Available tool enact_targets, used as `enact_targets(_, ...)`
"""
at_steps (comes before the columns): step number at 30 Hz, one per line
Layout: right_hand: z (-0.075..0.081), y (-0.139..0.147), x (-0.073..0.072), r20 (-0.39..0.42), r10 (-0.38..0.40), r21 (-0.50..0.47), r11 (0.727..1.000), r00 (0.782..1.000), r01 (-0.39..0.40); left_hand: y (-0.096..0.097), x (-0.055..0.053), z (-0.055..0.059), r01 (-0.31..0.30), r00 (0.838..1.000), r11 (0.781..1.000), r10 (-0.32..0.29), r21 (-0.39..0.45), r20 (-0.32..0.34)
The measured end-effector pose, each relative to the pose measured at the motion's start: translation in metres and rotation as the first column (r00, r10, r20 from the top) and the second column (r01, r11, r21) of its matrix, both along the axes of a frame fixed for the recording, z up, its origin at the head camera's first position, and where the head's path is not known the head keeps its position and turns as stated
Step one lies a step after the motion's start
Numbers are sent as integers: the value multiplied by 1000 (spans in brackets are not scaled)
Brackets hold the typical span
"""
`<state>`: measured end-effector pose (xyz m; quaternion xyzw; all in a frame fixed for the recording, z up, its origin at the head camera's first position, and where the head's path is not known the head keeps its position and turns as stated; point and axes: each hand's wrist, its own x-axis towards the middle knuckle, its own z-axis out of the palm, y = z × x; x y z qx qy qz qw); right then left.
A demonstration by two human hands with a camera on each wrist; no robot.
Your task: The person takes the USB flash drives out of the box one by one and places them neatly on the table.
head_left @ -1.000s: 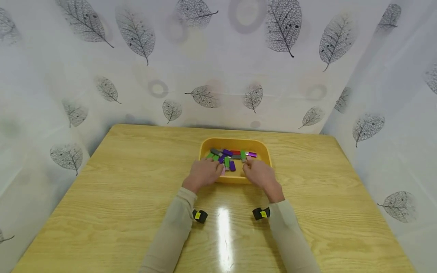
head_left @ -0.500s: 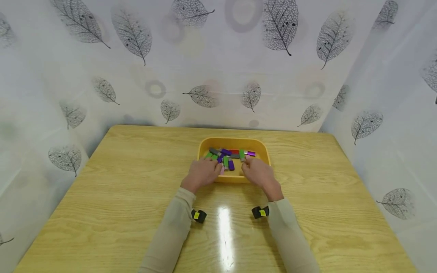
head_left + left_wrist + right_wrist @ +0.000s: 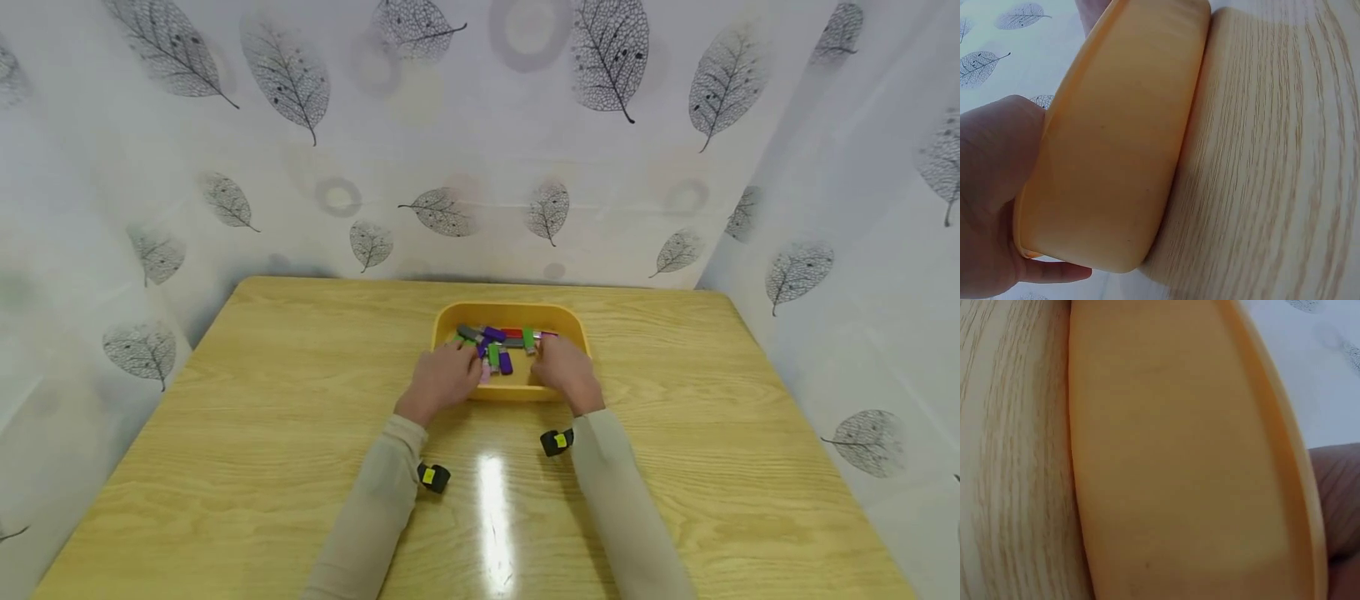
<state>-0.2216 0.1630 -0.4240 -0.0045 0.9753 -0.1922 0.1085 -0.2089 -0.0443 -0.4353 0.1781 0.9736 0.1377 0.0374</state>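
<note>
A yellow plastic tray (image 3: 510, 393) holds several USB flash drives, among them a green one (image 3: 493, 358), a purple one (image 3: 506, 363), a red one (image 3: 513, 333) and a pink one (image 3: 485, 372). My left hand (image 3: 444, 379) lies over the tray's front left corner, nearest the pink and green drives. In the left wrist view its thumb is at the rim, and one finger shows outside the wall. My right hand (image 3: 564, 368) reaches over the front right rim, fingers down inside. Its fingertips, and anything between them, are hidden behind the tray wall (image 3: 1172, 456) in the right wrist view.
The tray stands toward the back of a wooden table (image 3: 300, 375). Behind and beside the table hangs a white curtain (image 3: 480, 250) with leaf prints. Black wrist cameras (image 3: 434, 477) sit below both forearms.
My right hand has shifted slightly left and further into the tray, now covering most of the violet drive at the right. The left hand stays nearly still. The head view has drifted slightly.
</note>
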Motion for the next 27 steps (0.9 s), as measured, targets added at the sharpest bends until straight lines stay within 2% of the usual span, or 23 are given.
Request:
enact_targets(4,-3,-1,-5,-22,0,12,1000,1000,0,-2,1,-4,-6,996,998,12,66,-83)
enact_targets(8,-7,-2,-8,-40,-6,39,999,999,8,-4,-1,-10,-5,983,988,32,154,-179)
enact_targets(10,-8,-2,-11,-46,-10,53,999,999,12,-4,-2,-13,-19,978,982,58,190,-200)
enact_targets(17,-11,-2,-21,-82,-1,96,995,997,9,-5,-7,-15,-148,979,949,181,278,-96)
enact_targets(27,-13,-3,-25,-88,-16,87,996,996,24,-6,-10,-18,-187,976,948,209,259,-62)
